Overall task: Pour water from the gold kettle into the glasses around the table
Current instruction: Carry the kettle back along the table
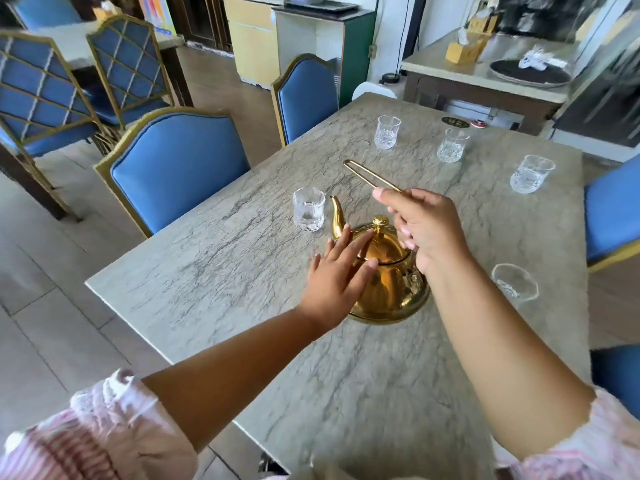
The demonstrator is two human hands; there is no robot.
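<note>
The gold kettle [388, 285] stands on the grey marble table [242, 258], spout pointing at a glass [309, 214] that holds some water. My right hand [424, 230] grips the kettle's thin gold handle [367, 176], which juts up and away. My left hand [341, 275] lies flat with fingers spread against the kettle's lid and left side. Several more cut glasses stand around the table: one far left [387, 132], one beside it [451, 146], one far right [531, 173], one near right [515, 282].
Blue chairs with gold frames stand along the left edge [173, 168], the far edge [306, 95] and the right edge [613, 209]. A second table [485, 74] with a tissue box and a round plate stands beyond. More chairs are at the far left.
</note>
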